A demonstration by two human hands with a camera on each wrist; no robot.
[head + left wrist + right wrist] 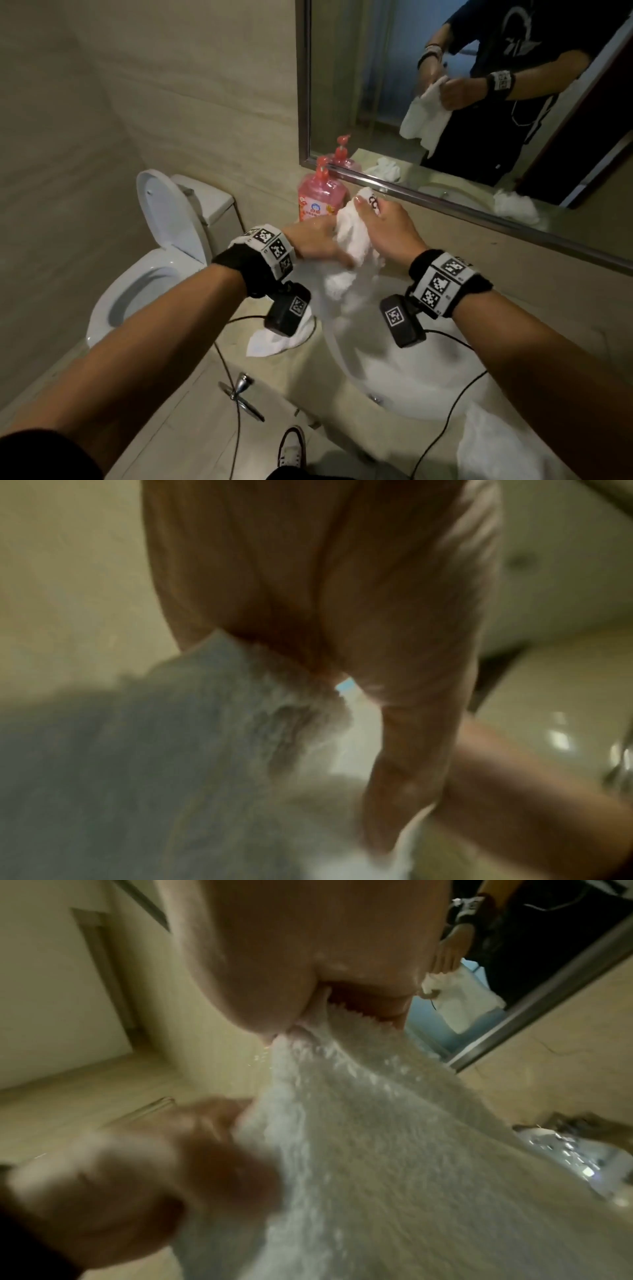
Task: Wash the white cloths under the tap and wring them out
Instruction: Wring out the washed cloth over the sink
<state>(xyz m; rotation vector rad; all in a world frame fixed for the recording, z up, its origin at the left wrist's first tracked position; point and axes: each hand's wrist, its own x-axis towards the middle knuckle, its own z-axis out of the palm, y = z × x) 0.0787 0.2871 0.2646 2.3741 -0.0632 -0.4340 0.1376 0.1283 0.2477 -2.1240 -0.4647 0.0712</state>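
Bathroom vanity seen from above: a mirror [445,85] on the wall reflects a person holding a white cloth; beneath it a beige counter [205,411] carries a round white basin [394,370], and a toilet [154,257] with its lid raised stands to the left. Held above the basin, a wet white cloth [352,246] hangs bunched between both hands. The right hand [387,229] grasps its upper end, thumb and fingers closed on the fabric, as the right wrist view confirms [308,961]. The left hand [315,243] holds the cloth lower down at its left side; in the left wrist view [325,588] the fabric emerges from the closed palm. A second white cloth [277,339] lies on the counter at the basin's left rim, and a third [496,442] at its near right. A pink pump bottle [318,198] stands against the wall behind the hands.
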